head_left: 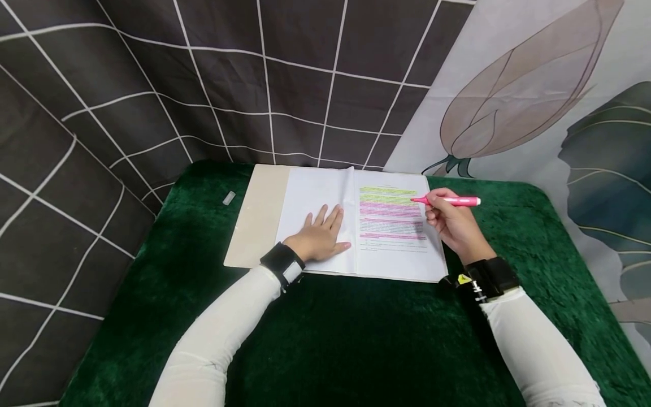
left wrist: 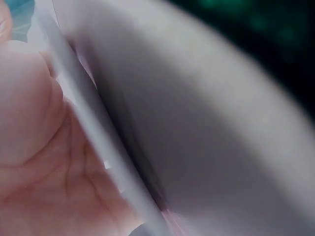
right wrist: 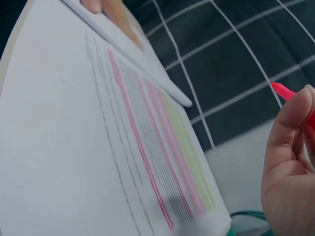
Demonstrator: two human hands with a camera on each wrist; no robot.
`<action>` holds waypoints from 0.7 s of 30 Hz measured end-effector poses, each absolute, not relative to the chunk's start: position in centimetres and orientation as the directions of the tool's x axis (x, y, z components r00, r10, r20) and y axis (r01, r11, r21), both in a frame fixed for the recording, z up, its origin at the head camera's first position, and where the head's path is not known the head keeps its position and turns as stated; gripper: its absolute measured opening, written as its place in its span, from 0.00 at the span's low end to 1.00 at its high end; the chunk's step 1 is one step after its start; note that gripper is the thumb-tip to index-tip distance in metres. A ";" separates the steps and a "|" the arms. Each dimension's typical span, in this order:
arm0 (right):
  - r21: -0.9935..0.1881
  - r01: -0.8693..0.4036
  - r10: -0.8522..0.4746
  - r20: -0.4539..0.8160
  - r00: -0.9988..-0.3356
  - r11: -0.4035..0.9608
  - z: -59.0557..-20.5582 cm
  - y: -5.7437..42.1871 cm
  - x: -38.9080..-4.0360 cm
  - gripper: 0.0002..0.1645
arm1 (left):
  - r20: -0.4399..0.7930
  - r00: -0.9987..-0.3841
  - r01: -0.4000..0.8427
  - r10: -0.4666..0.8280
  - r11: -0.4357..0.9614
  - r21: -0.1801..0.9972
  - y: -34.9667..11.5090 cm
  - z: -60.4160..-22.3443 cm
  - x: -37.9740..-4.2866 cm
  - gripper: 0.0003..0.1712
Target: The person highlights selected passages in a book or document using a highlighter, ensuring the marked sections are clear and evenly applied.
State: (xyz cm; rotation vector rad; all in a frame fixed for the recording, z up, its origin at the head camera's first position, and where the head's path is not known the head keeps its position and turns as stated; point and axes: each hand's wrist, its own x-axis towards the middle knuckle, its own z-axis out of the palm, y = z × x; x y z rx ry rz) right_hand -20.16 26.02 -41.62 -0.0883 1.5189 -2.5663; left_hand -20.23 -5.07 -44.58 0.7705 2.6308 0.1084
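A pink highlighter (head_left: pixel 465 201) is pinched in my right hand (head_left: pixel 452 223), its tip pointing left over the printed page (head_left: pixel 391 254). In the right wrist view, the highlighter's tip (right wrist: pixel 281 90) shows beyond the thumb. Yellow-green bands cover the upper lines of text, with pink bands below; several lower lines are unmarked. My left hand (head_left: pixel 317 240) lies with fingers spread on the blank left page (head_left: pixel 307 189), near the fold. The left wrist view shows my palm (left wrist: pixel 54 167) close against the sheet's edge. Beneath the pages lies a cream cover (head_left: pixel 254 226).
A small whitish block (head_left: pixel 229 198) lies on the green plush tabletop (head_left: pixel 325 339), left of the cover. A dark gridded cloth (head_left: pixel 300 85) hangs behind and to the left, and a pale leaf-patterned cloth (head_left: pixel 513 102) rises at the right.
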 end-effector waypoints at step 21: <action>-0.985 0.154 -0.101 -0.146 -0.984 -0.075 -45.2 18.6 -21.8 0.13 | -0.354 -0.767 0.508 0.535 0.844 0.174 -5.1 -45.0 -20.6 0.51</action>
